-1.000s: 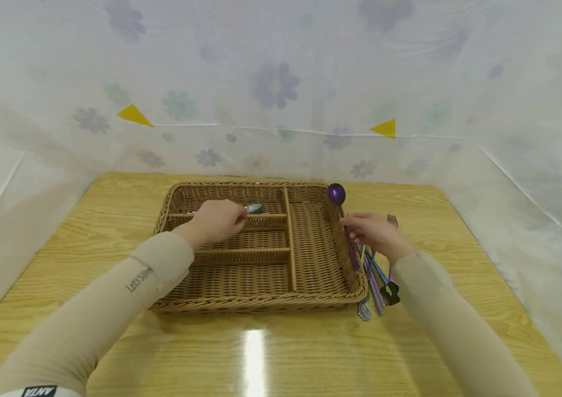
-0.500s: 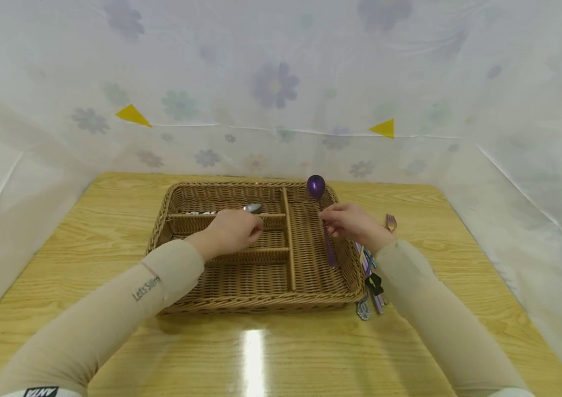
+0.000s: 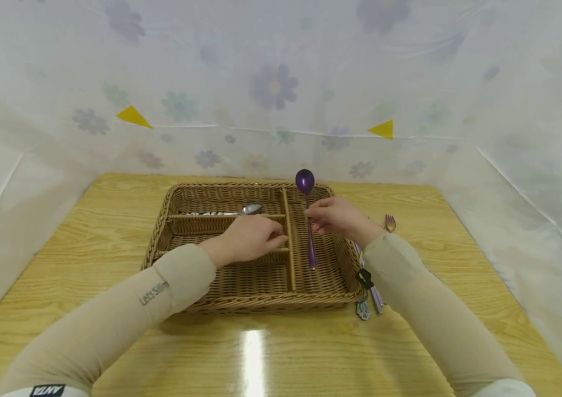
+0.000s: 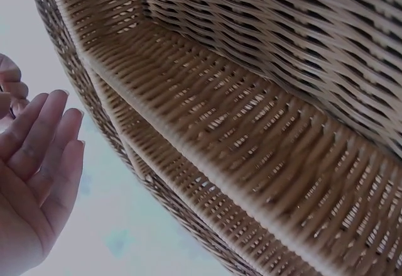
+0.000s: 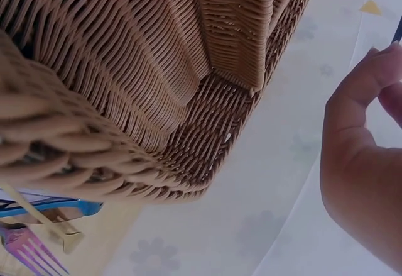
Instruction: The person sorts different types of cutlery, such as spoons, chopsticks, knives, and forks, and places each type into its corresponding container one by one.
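Note:
A long-handled purple spoon [image 3: 304, 182] stands nearly upright over the right compartment of a wicker cutlery basket [image 3: 261, 302]. Thumb and fingers of my right hand [image 3: 342, 216] pinch its handle, bowl at the top. In the right wrist view that hand [image 5: 355, 144] is at the right edge, beside the basket. My left hand [image 3: 251, 238] hovers over the basket's left compartments, close to the long divider. The left wrist view shows its palm [image 4: 31, 182] with fingers extended and nothing held. A silver spoon [image 3: 251, 209] with a patterned handle lies in the back left compartment.
Right of the basket, several cutlery pieces lie on the wooden table [image 3: 137, 353]. Among them are a pinkish fork [image 3: 390, 222], an ornate silver handle [image 3: 363, 309] and a black flower-shaped end [image 3: 364, 278]. A white flowered sheet [image 3: 281, 49] encloses the table's back and sides.
My right hand has carried the purple spoon leftward from the basket's right rim to over the right compartment. My left hand has moved right toward the divider, and its fingers have loosened.

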The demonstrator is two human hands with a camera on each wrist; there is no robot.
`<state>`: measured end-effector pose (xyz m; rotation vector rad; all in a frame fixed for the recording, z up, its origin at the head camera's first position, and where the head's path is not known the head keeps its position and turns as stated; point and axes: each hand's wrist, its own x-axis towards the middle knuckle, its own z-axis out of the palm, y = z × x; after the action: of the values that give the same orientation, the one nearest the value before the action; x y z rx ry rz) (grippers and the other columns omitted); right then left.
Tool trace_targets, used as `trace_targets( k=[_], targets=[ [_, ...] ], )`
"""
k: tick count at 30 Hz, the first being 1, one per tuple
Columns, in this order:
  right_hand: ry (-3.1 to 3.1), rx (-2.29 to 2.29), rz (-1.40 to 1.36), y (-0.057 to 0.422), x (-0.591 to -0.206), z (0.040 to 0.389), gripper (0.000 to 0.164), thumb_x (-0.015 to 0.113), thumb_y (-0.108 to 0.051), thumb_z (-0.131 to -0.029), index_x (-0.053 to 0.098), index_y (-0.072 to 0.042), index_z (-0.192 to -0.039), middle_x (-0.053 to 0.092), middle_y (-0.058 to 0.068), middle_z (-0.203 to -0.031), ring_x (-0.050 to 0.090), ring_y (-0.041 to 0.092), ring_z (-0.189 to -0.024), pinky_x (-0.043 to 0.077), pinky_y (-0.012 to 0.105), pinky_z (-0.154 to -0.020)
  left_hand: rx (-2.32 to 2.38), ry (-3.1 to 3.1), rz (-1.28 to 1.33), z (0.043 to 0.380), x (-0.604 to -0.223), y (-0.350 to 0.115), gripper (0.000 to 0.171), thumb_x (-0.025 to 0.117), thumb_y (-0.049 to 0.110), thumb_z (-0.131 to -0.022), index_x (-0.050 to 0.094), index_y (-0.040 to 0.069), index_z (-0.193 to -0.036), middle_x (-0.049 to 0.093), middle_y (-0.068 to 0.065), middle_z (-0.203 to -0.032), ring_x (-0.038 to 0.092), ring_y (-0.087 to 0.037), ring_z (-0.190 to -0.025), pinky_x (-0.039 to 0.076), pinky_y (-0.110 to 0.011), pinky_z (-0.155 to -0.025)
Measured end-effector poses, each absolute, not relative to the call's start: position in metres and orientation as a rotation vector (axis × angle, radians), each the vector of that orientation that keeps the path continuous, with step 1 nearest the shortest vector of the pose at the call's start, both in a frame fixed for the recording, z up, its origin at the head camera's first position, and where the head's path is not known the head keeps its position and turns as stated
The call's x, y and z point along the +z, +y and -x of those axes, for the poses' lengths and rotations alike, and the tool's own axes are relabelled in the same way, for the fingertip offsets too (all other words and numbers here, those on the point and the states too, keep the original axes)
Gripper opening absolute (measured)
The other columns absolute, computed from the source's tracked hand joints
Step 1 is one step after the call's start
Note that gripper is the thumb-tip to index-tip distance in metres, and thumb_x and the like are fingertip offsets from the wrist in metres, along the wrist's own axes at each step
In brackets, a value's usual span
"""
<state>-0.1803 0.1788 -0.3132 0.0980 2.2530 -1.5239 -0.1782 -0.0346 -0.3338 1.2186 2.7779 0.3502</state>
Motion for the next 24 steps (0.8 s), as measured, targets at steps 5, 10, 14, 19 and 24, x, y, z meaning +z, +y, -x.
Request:
trace_targets(
  k=[5,10,14,19,24],
  targets=[
    [2.24,-1.553,-0.1,0.171,-0.314,0.182,0.027,0.049,-0.013,-0.097,0.051,0.007,-0.115,0.058,-0.002,-0.068,0.058,0.008,-0.06,0.052,0.021,-0.061,0.449,2.752,-1.163,0.176,-0.334,-0.03,0.035,0.046,0.038,-0.098,0.067,0.015,-0.084,0.06,0.005,-0.065,0.051,-0.008,-0.053,0.044,-0.025,-0.053],
    [2.237,-1.555,-0.126,0.165,-0.312,0.184,0.036,0.049,-0.012,-0.097,0.046,0.012,-0.124,0.058,-0.001,-0.071,0.059,0.007,-0.061,0.053,0.021,-0.063,0.596,2.644,-1.041,0.174,-0.336,-0.026,0.04,0.047,0.044,-0.096,0.071,0.013,-0.093,0.066,0.001,-0.071,0.053,-0.008,-0.052,0.044,-0.023,-0.052],
    [2.235,-1.547,-0.137,0.162,-0.311,0.184,0.034,0.049,-0.011,-0.097,0.048,0.011,-0.123,0.058,-0.001,-0.072,0.06,0.007,-0.059,0.054,0.022,-0.065,0.809,2.512,-0.943,0.173,-0.339,-0.022,0.035,0.054,0.043,-0.093,0.073,0.014,-0.087,0.071,-0.005,-0.081,0.061,-0.011,-0.062,0.047,-0.023,-0.056],
    [2.231,-1.541,-0.133,0.16,-0.313,0.185,0.036,0.048,-0.011,-0.098,0.046,0.012,-0.125,0.059,0.0,-0.073,0.061,0.007,-0.059,0.054,0.022,-0.064,1.053,2.326,-0.792,0.173,-0.34,-0.019,0.026,0.062,0.031,-0.09,0.072,0.008,-0.085,0.07,-0.007,-0.077,0.067,-0.022,-0.073,0.054,-0.029,-0.064],
    [2.237,-1.525,-0.139,0.158,-0.314,0.184,0.035,0.048,-0.012,-0.098,0.046,0.012,-0.124,0.059,0.0,-0.073,0.061,0.007,-0.059,0.054,0.022,-0.061,1.158,2.199,-0.676,0.174,-0.342,-0.02,0.024,0.062,0.023,-0.091,0.071,0.0,-0.092,0.07,-0.007,-0.073,0.068,-0.022,-0.069,0.056,-0.034,-0.068]
  ],
)
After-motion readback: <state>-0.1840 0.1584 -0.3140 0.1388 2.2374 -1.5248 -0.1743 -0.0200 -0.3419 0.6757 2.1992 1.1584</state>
